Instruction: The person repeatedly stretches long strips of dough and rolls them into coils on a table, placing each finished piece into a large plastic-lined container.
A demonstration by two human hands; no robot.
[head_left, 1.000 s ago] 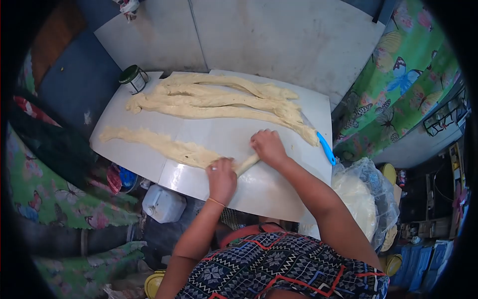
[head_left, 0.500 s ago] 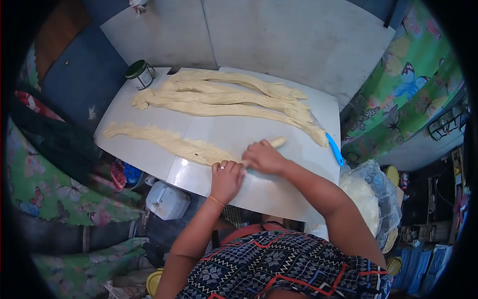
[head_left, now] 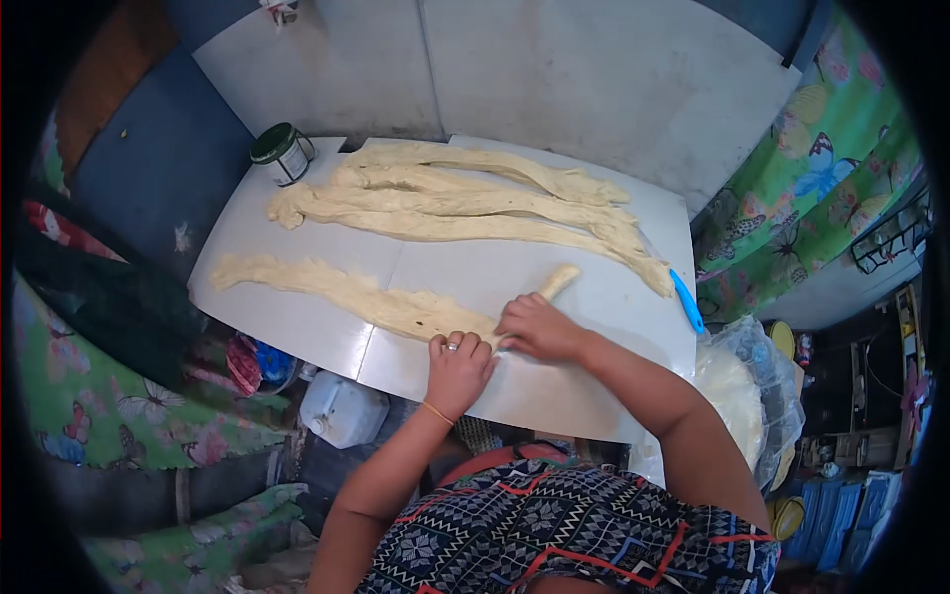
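Note:
A long, flattened strip of pale dough (head_left: 341,295) runs from the table's left side to my hands. My left hand (head_left: 462,373), with a ring on one finger, has its fingers curled over the strip's near edge. Right beside it, my right hand (head_left: 539,329) is closed over the strip's right part, its fingers pressed together on the dough. Past my right knuckles a narrower, rounded end of the same strip sticks out, angled away from me. The dough under both palms is hidden. Several more long dough strips (head_left: 445,203) lie across the back of the table.
A blue-handled tool (head_left: 686,302) lies at the table's right edge. At the back left stands a dark-lidded can (head_left: 282,155). Below the table are a white jug (head_left: 343,408) on the left and a plastic-wrapped pale mass (head_left: 730,396) on the right. A wall panel (head_left: 594,89) rises behind.
The whole view has shifted slightly. The strip's rounded right end now points more steeply away from me, and my right hand has turned a little with it. Both hands stay on the dough.

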